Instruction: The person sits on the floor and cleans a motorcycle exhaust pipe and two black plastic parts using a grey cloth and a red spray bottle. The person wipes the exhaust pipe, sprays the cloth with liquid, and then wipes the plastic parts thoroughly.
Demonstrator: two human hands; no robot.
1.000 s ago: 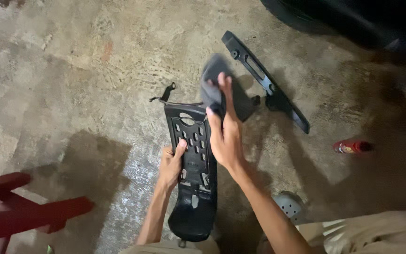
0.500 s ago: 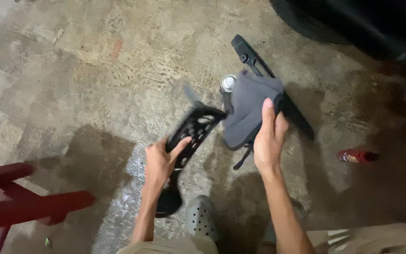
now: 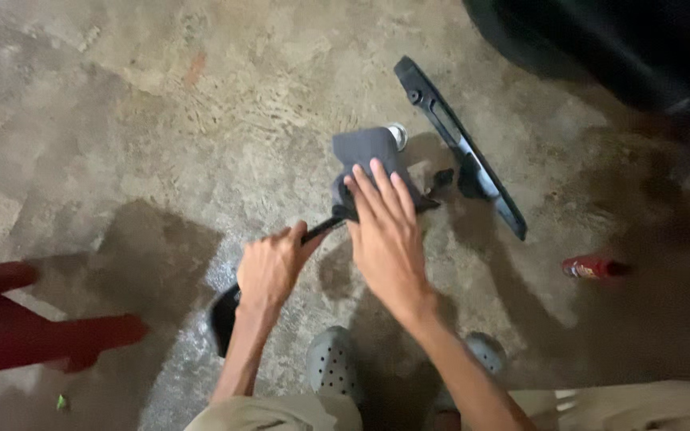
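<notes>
The left hand [image 3: 269, 267] has its fingers [image 3: 281, 239] curled shut around the edge of a black plastic panel [image 3: 225, 315], which is turned edge-on to the camera and runs from below the wrist up toward the right hand [image 3: 385, 231]. That hand lies flat with its fingers [image 3: 377, 187] spread and straight, pressing a dark grey cloth [image 3: 369, 156] onto the far end of the panel; it presses rather than grips. Just beyond the fingertips a small silvery can top [image 3: 397, 136] peeks from under the cloth, and a long black trim strip [image 3: 461, 156] lies on the concrete floor [image 3: 121, 120] to their right. The risk, as I judge it, is slip: the panel is held by a thin edge in one hand only, so a firm push from the flat palm could twist it out of the closed fingers or bend the plastic. The cloth could also slide off and knock the can over, or drag across the gritty floor. A small red bottle [image 3: 592, 267] lies well apart.
</notes>
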